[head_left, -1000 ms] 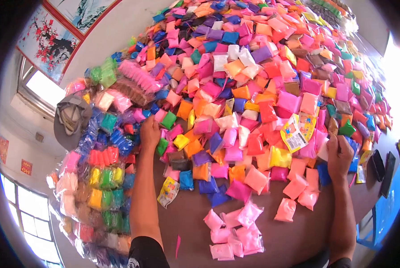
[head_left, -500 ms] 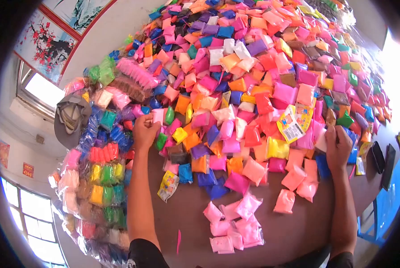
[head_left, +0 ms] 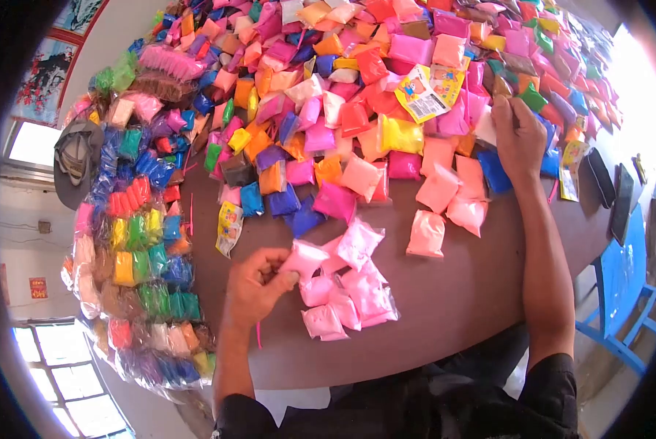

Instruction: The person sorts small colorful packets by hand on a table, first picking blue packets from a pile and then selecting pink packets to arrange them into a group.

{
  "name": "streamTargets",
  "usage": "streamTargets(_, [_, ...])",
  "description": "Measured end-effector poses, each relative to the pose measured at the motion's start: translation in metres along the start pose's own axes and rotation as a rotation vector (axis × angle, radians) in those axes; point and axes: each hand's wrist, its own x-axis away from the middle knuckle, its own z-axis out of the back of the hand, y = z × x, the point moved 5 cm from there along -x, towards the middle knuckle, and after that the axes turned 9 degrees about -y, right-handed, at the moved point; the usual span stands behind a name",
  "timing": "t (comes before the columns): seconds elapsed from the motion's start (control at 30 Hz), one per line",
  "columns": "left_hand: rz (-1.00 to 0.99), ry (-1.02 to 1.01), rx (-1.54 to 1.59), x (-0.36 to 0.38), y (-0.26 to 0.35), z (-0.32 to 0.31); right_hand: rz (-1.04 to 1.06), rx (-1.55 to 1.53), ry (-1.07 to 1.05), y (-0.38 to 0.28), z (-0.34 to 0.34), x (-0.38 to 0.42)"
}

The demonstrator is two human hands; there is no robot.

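The left hand (head_left: 258,285) pinches a small pink plastic packet (head_left: 304,257) at its left edge, grip closed on it, above the pile of pink packets (head_left: 350,293) near the front edge of the brown counter (head_left: 460,307). The right hand (head_left: 517,135) rests curled on a white packet (head_left: 485,126) in the heap of coloured packets (head_left: 328,95); whether its grip has closed on it, I cannot tell.

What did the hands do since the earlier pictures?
The left hand took a pink packet from the colourful heap and pulled back toward the body; it now holds that pink packet at the small pink pile near the table's edge. The right hand stayed at the heap's right side. The camera also tilted down.
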Motion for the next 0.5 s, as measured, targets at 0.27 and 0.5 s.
streamTargets(0.27, [0.098,-0.036,-0.028,0.015,-0.009,-0.011,0.05,0.025,0.029,-0.002,-0.001,0.0])
streamTargets(0.5, [0.067,-0.025,-0.318,0.017,0.013,-0.02,0.109,0.04,0.097,-0.007,-0.001,0.001])
